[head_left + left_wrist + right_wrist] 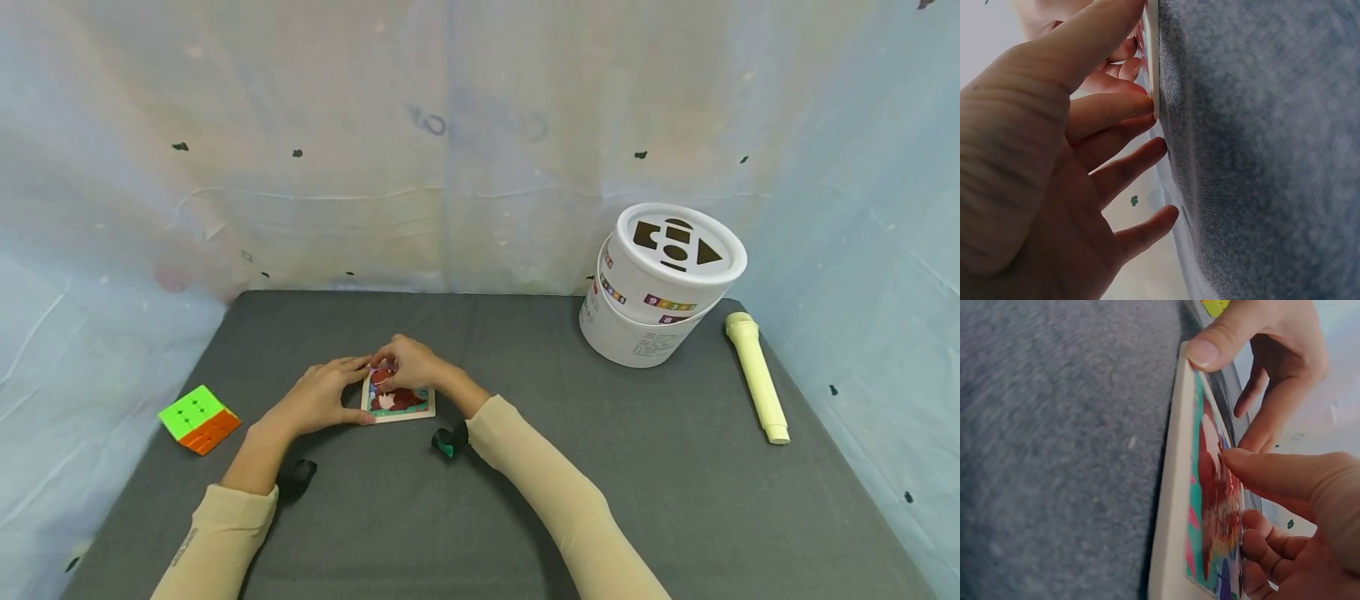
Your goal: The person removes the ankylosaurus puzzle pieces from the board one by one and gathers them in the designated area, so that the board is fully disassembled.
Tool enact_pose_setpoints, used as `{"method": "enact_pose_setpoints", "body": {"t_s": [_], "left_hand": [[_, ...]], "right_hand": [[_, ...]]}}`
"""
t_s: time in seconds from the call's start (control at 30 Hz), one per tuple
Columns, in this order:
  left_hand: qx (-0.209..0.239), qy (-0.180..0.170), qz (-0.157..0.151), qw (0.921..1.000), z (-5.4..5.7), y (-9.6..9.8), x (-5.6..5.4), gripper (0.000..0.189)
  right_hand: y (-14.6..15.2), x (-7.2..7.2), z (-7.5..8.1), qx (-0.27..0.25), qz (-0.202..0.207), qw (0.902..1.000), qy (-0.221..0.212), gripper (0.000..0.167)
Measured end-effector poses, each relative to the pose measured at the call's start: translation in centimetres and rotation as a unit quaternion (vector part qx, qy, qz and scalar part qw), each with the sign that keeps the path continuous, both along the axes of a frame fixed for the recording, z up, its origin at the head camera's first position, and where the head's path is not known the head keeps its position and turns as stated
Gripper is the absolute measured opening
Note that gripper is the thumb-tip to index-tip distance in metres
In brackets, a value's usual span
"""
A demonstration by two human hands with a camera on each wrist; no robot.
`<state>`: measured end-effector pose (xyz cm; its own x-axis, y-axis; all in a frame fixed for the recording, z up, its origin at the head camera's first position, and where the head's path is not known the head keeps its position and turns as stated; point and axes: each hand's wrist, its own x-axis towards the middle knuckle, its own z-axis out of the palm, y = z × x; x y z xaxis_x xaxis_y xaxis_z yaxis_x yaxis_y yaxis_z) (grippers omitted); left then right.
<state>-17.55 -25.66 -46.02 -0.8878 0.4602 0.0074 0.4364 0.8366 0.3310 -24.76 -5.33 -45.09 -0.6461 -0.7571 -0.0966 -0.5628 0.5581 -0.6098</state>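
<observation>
A small jigsaw puzzle (401,404) with a pale frame lies flat on the grey table, its picture showing a reddish-brown animal on green. My left hand (321,398) holds its left side, thumb on the near corner and index finger at the far one; the other fingers spread past it in the left wrist view. From the right, my right hand (414,365) bends over the picture. In the right wrist view its thumb (1260,469) presses the picture while the fingers curl at the far edge. Whether a loose piece sits between them I cannot tell.
A green and orange puzzle cube (198,419) sits to the left of my left hand. Toward the back right stands a white bucket (660,287) with shaped holes in its lid. A pale yellow toy microphone (757,379) lies by the right edge. Plastic sheeting (510,167) hangs behind the table.
</observation>
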Motion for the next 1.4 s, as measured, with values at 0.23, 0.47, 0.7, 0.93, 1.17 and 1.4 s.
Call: {"method": "enact_pose_setpoints", "body": {"t_s": [0.23,0.47,0.7,0.93,1.17,1.4], "left_hand": [[0.008,-0.004,-0.001,1.0000,-0.03,0.00,-0.13,0.090],[0.008,-0.001,-0.007,0.9999,0.06,-0.08,-0.11,0.089],[0.013,0.001,-0.009,0.9999,0.17,-0.02,0.03,0.088],[0.017,0.006,-0.014,0.9997,0.18,-0.06,0.01,0.088],[0.019,0.007,-0.015,0.9997,0.05,-0.13,0.03,0.087],[0.020,0.003,-0.012,0.9997,0.06,-0.09,0.04,0.086]], "right_hand": [[0.01,0.22,0.23,0.016,-0.005,0.9998,0.010,0.046],[-0.21,0.25,0.45,0.039,-0.007,0.9990,0.022,0.049],[-0.39,0.32,0.53,0.051,-0.018,0.9982,0.027,0.050],[-0.48,0.41,0.56,0.056,-0.020,0.9978,0.028,0.050],[-0.50,0.29,0.22,0.042,-0.019,0.9987,0.024,0.050],[-0.57,0.49,-0.04,0.028,-0.022,0.9991,0.025,0.049]]}}
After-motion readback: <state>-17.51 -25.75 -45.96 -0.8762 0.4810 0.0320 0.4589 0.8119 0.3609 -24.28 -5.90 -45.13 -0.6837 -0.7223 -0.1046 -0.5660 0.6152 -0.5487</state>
